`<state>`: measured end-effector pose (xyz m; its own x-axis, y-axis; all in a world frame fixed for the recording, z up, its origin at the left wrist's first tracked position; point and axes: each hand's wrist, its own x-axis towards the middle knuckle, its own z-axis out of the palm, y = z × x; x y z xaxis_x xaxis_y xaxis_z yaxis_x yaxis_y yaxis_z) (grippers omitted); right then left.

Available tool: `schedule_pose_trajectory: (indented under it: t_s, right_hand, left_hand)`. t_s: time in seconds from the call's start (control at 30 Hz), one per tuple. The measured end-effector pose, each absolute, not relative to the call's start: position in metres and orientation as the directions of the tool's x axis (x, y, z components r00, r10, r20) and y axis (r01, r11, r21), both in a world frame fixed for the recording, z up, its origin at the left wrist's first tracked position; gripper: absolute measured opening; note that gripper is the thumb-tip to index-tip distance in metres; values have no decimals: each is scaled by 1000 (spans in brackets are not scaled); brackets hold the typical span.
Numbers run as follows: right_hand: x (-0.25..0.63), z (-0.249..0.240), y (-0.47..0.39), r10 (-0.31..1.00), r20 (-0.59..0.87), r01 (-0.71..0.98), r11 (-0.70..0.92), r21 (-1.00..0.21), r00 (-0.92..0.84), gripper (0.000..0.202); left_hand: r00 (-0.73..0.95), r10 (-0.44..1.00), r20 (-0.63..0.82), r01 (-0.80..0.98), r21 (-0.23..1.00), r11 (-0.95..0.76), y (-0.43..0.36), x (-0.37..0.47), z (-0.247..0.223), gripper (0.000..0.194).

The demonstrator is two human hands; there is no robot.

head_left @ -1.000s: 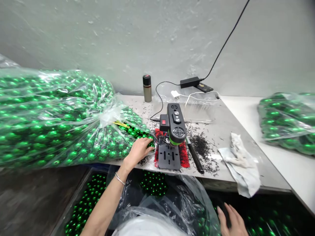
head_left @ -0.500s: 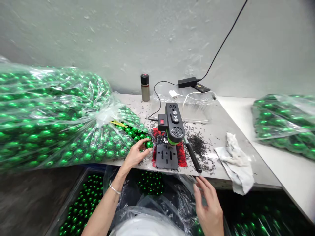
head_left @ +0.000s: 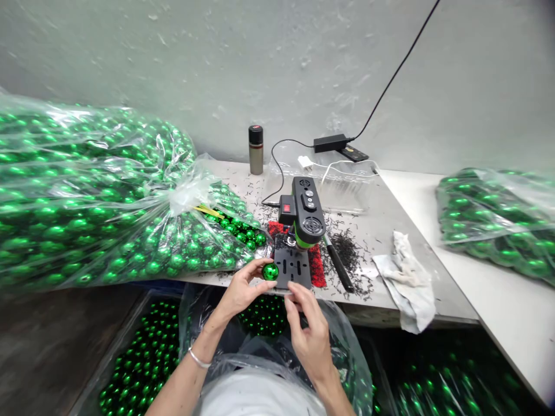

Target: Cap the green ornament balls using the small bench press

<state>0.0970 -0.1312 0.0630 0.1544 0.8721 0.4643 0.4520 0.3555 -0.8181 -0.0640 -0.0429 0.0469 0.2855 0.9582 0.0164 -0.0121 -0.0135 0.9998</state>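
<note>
My left hand pinches a shiny green ball between thumb and fingers, at the front left corner of a black slotted base plate. Just in front of that plate is my right hand, its thumb and index fingertips nearly together; whatever they may hold is too small to make out. A black machine head with round vents and a red switch box overhangs the plate. To the left, more green balls spill toward the plate from the mouth of a large clear bag.
Black shavings and a black-handled tool lie right of the machine, near a white cloth. Behind stand a bottle and a power adapter. Another bag of balls sits far right. Below the edge are balls in an open bag.
My left hand has brought the green ball slightly right and nearer me, to the plate's front corner. My right hand has moved left and up toward it.
</note>
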Motion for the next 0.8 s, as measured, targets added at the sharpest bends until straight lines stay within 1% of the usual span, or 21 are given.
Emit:
schedule_pose_trajectory:
  t_s: [0.1, 0.2, 0.33, 0.43, 0.53, 0.63, 0.8]
  right_hand:
    - [91, 60, -121, 912, 346, 346, 259, -902, 218, 31]
    - [85, 56, -112, 947, 211, 224, 157, -962, 243, 36]
    - [77, 52, -107, 969, 86, 108, 62, -992, 234, 43]
    - [73, 48, -104, 975, 8, 17, 4, -1000, 221, 46]
    - [74, 44, -103, 976, -89, -167, -56, -984, 198, 50]
    - [78, 40, -102, 976, -146, -344, -83, -935, 163, 51]
    - [84, 36, -103, 968, -224, -514, -137, -847, 110, 50]
  left_hand:
    - [280, 955, 93, 96, 988, -124, -48, -65, 51, 40]
    - [283, 943, 174, 174, 958, -229, -52, -66, 54, 36]
    - [320, 918, 234, 217, 925, -311, -57, -65, 52, 33]
    - [341, 909, 240, 237, 914, -330, -58, -62, 49, 33]
    - [356, 907, 226, 253, 911, -326, -59, -60, 47, 32]
    - [369, 904, 217, 243, 916, -319, -60, -59, 46, 32]
    - [386, 900, 202, 236, 922, -308, -61, -58, 44, 34]
